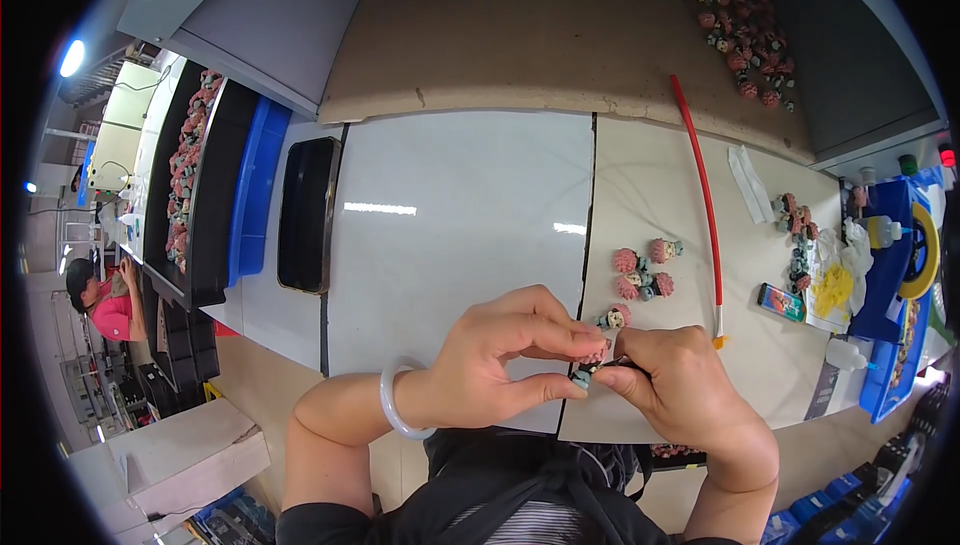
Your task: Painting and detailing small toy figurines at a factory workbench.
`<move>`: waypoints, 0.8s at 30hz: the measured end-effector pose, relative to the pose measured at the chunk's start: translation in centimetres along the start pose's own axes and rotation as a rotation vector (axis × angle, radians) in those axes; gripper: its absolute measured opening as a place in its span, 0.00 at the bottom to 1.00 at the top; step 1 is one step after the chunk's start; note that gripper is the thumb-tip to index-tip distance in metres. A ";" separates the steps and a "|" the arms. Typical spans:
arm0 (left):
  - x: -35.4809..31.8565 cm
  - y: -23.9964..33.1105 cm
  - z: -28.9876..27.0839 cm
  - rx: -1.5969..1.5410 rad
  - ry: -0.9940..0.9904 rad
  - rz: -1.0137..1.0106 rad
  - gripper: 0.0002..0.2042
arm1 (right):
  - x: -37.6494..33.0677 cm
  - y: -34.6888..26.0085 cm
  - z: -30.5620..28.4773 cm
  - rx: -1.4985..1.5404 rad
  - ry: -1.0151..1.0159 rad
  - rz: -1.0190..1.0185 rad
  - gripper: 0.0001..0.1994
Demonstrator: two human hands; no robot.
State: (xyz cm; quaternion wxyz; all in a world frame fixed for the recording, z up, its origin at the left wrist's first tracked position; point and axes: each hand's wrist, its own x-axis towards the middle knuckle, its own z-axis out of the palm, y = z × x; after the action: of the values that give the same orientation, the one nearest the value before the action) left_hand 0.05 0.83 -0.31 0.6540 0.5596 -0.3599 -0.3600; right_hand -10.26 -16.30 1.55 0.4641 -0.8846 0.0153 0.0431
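Note:
My left hand (pixel 495 355) pinches a small pink-haired figurine (pixel 593 357) between thumb and fingers, above the table's front edge. Close against it, my right hand (pixel 685 380) is closed, its thumb and forefinger pressed together on a thin dark thing whose kind I cannot make out. Its tip meets the figurine. Just beyond my fingertips, another figurine (pixel 614 317) lies on the table. Several more figurines (pixel 640 275) with pink tops and pale blue-green parts sit in a loose group behind it.
A long red-handled brush (pixel 700 185) lies to the right. A dark phone (pixel 307 215) rests at the left beside a blue tray (pixel 262 190). More figurines heap on the brown shelf (pixel 480 35). Tape (pixel 922 245) and bottles stand far right; a person (pixel 115 310) sits far left.

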 end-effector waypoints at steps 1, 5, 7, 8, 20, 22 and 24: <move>0.0 0.0 0.1 0.000 0.000 0.000 0.18 | 0.0 0.1 0.1 0.000 0.001 0.000 0.17; -0.2 -0.2 0.2 -0.086 0.032 -0.010 0.18 | 0.2 -0.3 0.0 0.000 0.039 0.027 0.17; -0.2 -0.3 0.2 -0.083 0.036 0.018 0.18 | 0.2 -0.4 -0.1 -0.007 0.016 0.079 0.17; -0.1 -0.3 0.2 -0.060 0.034 0.019 0.18 | 0.1 -0.3 -0.1 -0.011 0.022 0.076 0.17; -0.1 -0.3 0.1 0.026 0.008 0.005 0.17 | 0.3 0.1 -0.1 -0.010 -0.016 0.034 0.17; -0.1 -0.4 0.1 0.011 0.010 0.003 0.17 | 0.3 0.1 -0.3 -0.015 -0.041 0.051 0.17; -0.1 -0.4 0.2 -0.018 0.006 -0.009 0.17 | 0.3 0.1 -0.3 -0.006 -0.008 0.038 0.18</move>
State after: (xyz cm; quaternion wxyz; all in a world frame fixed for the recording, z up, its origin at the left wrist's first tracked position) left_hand -0.22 0.73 -0.65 0.6587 0.5563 -0.3519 -0.3645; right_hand -9.92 -16.58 1.60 0.4607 -0.8853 0.0303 0.0558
